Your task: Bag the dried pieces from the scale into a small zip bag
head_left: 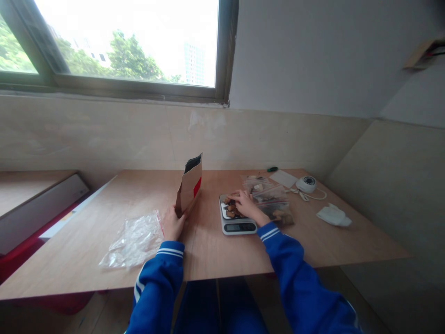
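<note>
Bags [269, 197] lie at three o'clock of the scale [237, 218]; right hand [246, 204] pinches snacks [230, 209] there, left hand [173, 222] grips the pouch [189, 188], plastic [135, 239] at its nine.

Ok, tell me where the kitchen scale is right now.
In the head view, the kitchen scale sits on the wooden table right of centre, under the right hand, between the upright paper bag and the zip bags of food.

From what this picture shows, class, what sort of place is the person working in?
Probably a plain indoor workroom, used here for weighing and packing: a bare plywood table under a window, a small digital scale, and zip bags beside it.
</note>
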{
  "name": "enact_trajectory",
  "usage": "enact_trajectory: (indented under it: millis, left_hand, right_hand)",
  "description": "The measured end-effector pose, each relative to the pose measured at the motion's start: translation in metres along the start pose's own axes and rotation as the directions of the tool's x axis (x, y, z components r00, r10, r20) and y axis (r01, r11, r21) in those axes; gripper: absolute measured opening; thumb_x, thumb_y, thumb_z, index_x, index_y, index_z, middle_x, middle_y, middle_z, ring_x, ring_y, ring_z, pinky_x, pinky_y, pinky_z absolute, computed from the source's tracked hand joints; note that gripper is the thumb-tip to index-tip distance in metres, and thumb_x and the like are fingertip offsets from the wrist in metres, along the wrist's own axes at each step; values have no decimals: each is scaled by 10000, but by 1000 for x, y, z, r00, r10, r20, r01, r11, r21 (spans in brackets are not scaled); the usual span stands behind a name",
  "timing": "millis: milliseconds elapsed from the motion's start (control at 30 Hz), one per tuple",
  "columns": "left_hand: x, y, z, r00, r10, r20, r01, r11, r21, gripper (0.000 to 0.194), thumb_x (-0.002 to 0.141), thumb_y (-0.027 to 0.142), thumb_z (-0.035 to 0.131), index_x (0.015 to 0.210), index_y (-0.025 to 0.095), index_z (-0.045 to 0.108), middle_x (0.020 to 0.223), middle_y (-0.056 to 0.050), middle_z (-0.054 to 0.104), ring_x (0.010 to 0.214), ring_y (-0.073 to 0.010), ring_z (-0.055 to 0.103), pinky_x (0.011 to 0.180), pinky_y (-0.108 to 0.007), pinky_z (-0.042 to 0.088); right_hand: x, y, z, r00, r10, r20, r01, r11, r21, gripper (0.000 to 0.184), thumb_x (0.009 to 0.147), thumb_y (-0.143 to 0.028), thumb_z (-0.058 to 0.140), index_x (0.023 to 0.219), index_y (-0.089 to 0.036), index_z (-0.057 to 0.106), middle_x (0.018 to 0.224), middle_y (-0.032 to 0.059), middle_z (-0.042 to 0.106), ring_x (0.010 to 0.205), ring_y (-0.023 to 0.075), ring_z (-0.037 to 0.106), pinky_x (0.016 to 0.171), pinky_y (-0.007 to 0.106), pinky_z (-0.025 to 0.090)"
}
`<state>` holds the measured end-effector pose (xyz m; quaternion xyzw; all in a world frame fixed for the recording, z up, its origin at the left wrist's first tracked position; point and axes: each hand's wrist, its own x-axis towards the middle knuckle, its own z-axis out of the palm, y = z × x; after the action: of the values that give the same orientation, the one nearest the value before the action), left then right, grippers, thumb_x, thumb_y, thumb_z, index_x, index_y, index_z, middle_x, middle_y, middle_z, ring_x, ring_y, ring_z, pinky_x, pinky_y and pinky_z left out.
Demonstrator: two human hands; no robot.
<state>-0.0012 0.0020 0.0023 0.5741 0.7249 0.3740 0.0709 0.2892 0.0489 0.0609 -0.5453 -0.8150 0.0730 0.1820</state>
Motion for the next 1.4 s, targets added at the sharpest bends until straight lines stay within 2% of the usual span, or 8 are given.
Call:
enact_trajectory:
  millis: [200, 333, 500, 767, 967, 1067, 1233, 1400]
  left_hand:
    - [0, -3, 2, 1000, 6, -5, -6, 1000, 28, 302, 797, 326, 548, 1031, 135, 549, 962, -137, 629, 951, -287, 591, 783, -371, 441]
    - [1, -4, 3, 1000, 21, -14, -20, 1000, 12, 326, 794, 318, 548, 1055, 122, 548, 994, -146, 630, 964, -284, 590, 798, -366, 439]
    - [1, -3, 3, 1000, 9, -3, -9, 1000, 22, 360, 793, 325, 551, 1078, 105, 538, 1027, -165, 626, 989, -290, 583, 818, -378, 438]
    - [0, -2, 2, 1000, -1, -5, 1, 1000, 23, 333, 785, 329, 549, 1051, 129, 545, 994, -149, 640, 952, -287, 593, 777, -377, 441]
    - [-1, 2, -3, 1000, -5, 17, 5, 1000, 0, 359, 777, 332, 535, 1065, 118, 541, 1016, -151, 629, 985, -285, 587, 812, -382, 446]
    - [-1, 3, -2, 1000, -13, 10, 13, 1000, -9, 384, 770, 375, 523, 1068, 133, 546, 1016, -139, 629, 1007, -288, 587, 819, -388, 456]
    - [1, 1, 1, 999, -27, -17, 27, 1000, 12, 388, 760, 400, 519, 1044, 139, 561, 1001, -138, 639, 988, -303, 601, 804, -397, 471]
    - [2, -2, 3, 993, -94, -66, 95, 995, 9, 359, 749, 399, 547, 995, 138, 563, 951, -137, 649, 937, -312, 615, 753, -402, 490]
  right_hand:
    - [-1, -4, -3, 999, 30, 15, -29, 996, -84, 319, 901, -287, 430, 1136, -269, 645, 1190, 99, 517, 1107, 278, 415, 914, 433, 301]
    - [-3, -4, 3, 1000, -27, -10, 26, 992, -120, 351, 901, -241, 422, 1203, -292, 594, 1266, 96, 474, 1135, 272, 407, 918, 430, 298]
    - [-5, -5, 6, 998, -39, -48, 33, 991, -129, 299, 898, -254, 449, 1132, -281, 635, 1188, 84, 535, 1095, 258, 433, 899, 403, 309]
    - [-3, -7, 7, 994, 55, -91, -70, 983, -172, 289, 885, -237, 443, 1059, -225, 673, 1195, 116, 549, 1111, 290, 432, 897, 435, 314]
    - [-8, -6, 7, 995, 69, -77, -73, 996, -57, 373, 826, -167, 454, 1149, -237, 628, 1286, 107, 497, 1165, 294, 412, 932, 466, 310]
    - [-20, -2, 6, 976, 95, -195, -86, 995, 50, 418, 822, -138, 422, 1193, -234, 590, 1278, 99, 497, 1140, 279, 432, 922, 451, 330]
    - [-56, 13, 12, 892, 113, -437, -48, 986, 158, 362, 832, -125, 391, 1068, -232, 644, 1135, 83, 556, 1030, 244, 489, 893, 415, 363]
    - [-92, 30, 28, 826, 153, -543, -31, 974, 226, 311, 823, -112, 388, 945, -193, 663, 1016, 89, 565, 984, 233, 520, 904, 420, 373]
